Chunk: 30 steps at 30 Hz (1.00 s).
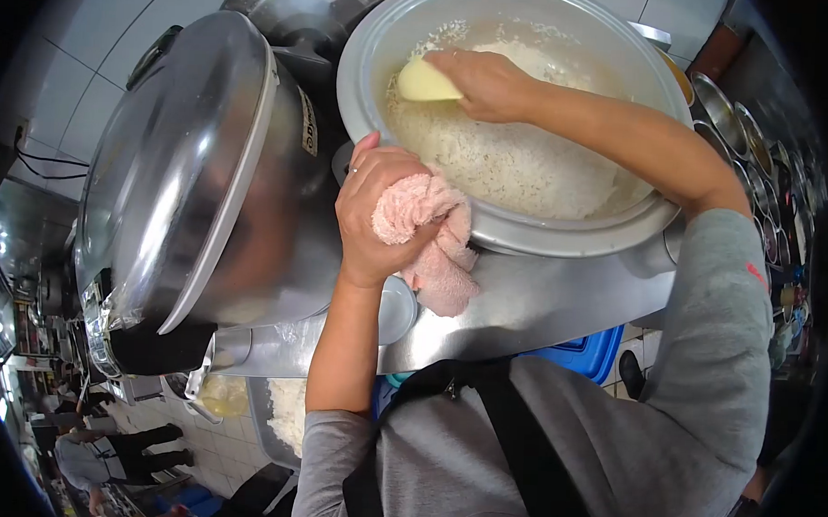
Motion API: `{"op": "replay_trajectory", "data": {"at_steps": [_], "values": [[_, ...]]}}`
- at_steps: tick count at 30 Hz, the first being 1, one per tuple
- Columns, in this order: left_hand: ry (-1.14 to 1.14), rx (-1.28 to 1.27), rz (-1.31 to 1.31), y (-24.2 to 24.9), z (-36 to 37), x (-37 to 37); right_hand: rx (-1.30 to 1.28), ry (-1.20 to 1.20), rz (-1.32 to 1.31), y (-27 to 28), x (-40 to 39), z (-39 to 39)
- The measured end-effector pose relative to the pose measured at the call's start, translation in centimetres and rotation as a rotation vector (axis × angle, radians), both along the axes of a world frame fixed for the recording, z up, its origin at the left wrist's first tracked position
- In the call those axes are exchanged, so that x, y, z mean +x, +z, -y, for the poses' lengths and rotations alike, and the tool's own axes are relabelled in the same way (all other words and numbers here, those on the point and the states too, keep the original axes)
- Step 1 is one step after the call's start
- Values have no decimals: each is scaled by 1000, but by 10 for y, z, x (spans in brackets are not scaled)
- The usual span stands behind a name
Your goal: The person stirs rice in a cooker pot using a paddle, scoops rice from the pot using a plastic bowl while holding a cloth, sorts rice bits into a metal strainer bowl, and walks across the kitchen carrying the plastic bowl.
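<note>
Inside a large round metal pot (506, 243) lies white rice (527, 167), with grains stuck along the inner wall. My right hand (487, 86) grips a pale yellow scraper (427, 80) against the rice near the pot's left inner side. At the pot's near left rim, my left hand (379, 212) is closed on a twisted pink towel (445, 278), which hangs down over the steel counter. Part of the rim beside that hand is hidden by the hand and towel.
A big steel cooker (171, 168) with a domed lid stands at the left. A small round container (396, 310) is below the towel. Lower left are a tray of rice (285, 414) and another person (83, 457). Metal bowls (720, 114) line the right.
</note>
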State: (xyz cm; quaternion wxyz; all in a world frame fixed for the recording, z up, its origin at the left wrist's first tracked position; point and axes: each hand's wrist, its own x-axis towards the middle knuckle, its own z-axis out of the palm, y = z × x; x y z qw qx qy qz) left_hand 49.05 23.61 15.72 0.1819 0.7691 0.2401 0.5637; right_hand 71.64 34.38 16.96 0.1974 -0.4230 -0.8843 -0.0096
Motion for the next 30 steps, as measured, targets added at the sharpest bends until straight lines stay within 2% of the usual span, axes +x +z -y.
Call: {"op": "replay_trajectory", "data": {"at_steps": [8,11,12,14,15,17,18,19,21,30], "values": [[-56,17,-72,3,-8,-11,-81,295,260,14,-4,58],[-13,7,14,-4,-18,-20,-170,257,391,34,7,66],[7,28,10,-7,-16,-18,-168,257,388,33,12,57],[7,53,56,-12,-18,-13,2,162,167,29,29,25],[13,79,108,-15,-19,-10,-5,157,168,27,31,14],[28,90,98,-18,-21,-12,170,-31,115,22,26,-10],[34,99,98,-19,-22,-13,228,52,55,15,22,-15],[36,106,100,-21,-23,-12,225,50,52,7,20,-17],[38,120,100,-18,-25,-9,-34,42,151,3,3,-6],[45,153,73,-16,-21,-9,-41,204,313,18,-9,9]]}}
